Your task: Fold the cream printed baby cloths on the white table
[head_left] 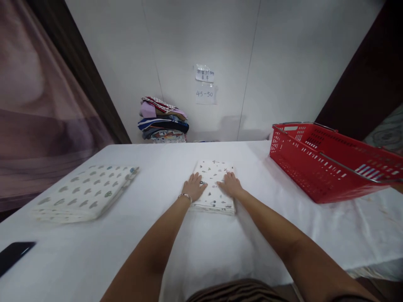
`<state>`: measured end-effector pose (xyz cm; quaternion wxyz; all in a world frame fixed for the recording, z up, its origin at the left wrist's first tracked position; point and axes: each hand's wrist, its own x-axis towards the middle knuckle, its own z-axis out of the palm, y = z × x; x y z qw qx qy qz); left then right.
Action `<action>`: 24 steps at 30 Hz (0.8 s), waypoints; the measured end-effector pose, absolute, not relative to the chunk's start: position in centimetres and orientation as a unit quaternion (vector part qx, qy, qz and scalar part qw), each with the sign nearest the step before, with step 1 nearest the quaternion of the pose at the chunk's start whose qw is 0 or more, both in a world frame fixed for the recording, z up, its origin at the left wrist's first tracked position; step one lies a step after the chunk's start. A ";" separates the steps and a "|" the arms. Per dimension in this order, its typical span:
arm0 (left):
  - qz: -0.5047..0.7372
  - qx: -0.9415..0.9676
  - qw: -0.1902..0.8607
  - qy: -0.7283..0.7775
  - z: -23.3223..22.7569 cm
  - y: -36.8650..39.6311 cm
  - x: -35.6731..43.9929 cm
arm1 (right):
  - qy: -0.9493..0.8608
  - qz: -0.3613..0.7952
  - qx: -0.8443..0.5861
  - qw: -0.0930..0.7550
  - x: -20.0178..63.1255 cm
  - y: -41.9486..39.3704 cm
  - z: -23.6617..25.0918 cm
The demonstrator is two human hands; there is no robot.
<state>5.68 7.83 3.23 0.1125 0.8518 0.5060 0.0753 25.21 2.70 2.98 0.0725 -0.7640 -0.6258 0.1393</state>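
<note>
A folded white cloth (pixel 214 191) with small printed motifs lies flat on the white-covered table in front of me. My left hand (pixel 194 187) rests on its left edge, fingers stretched out and flat, a bracelet round the wrist. On the cloth's right edge lies my right hand (pixel 230 184), also flat with the fingers extended. Neither hand grips the cloth. Its layered folds show along the near edge. Further left is a second folded white cloth (pixel 85 188), printed with rows of grey-green cactus-like shapes; no hand touches it.
A red plastic basket (pixel 315 167) with metal handles stands on the right of the white tablecloth (pixel 151 184). A dark phone-like object (pixel 14 255) lies at the near left. Behind the far edge is a stack of folded fabrics (pixel 163 121), against a wall with paper notes (pixel 205 94).
</note>
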 end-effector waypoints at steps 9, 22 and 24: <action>0.093 0.855 0.117 0.496 1.1 8.3 5.1 | -0.588 0.104 -0.798 0.081 27.8 7.5 3.3; 0.152 0.758 0.197 0.603 4.4 13.7 7.5 | -0.594 0.096 -0.787 0.133 28.5 7.6 0.8; 0.137 0.705 0.233 0.656 4.4 15.6 8.5 | -0.598 0.095 -0.783 0.145 28.8 7.7 0.4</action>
